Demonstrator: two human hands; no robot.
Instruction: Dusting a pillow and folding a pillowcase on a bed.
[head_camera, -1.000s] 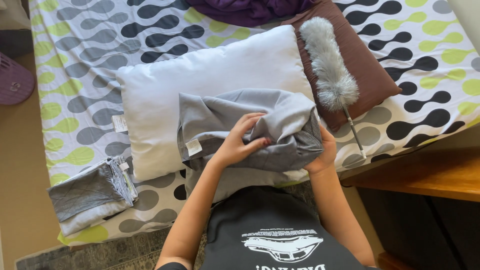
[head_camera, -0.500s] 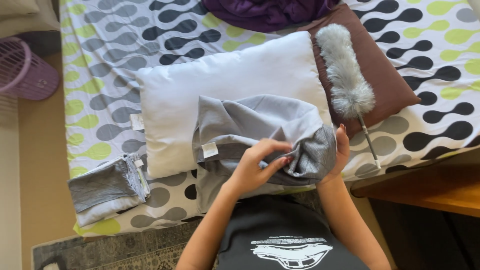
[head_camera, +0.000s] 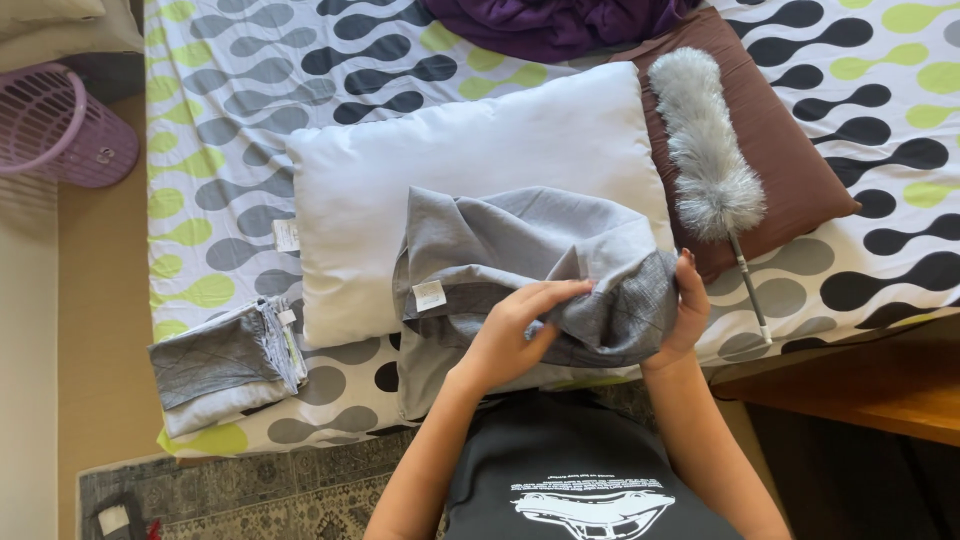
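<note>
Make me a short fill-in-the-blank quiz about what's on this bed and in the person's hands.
1. Both hands, left hand and right hand, grip a ____ pillowcase.
2. The bare pillow is ____ in colour.
3. The fluffy duster lies on a ____ cushion.
4. The laundry basket stands on the ____.

Missing words: grey; white; brown; floor

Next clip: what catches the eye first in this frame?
Both hands, the left hand and right hand, bunch a grey pillowcase over a white pillow at the middle of the patterned bed. A fluffy grey duster lies on a brown cushion to the right.
</note>
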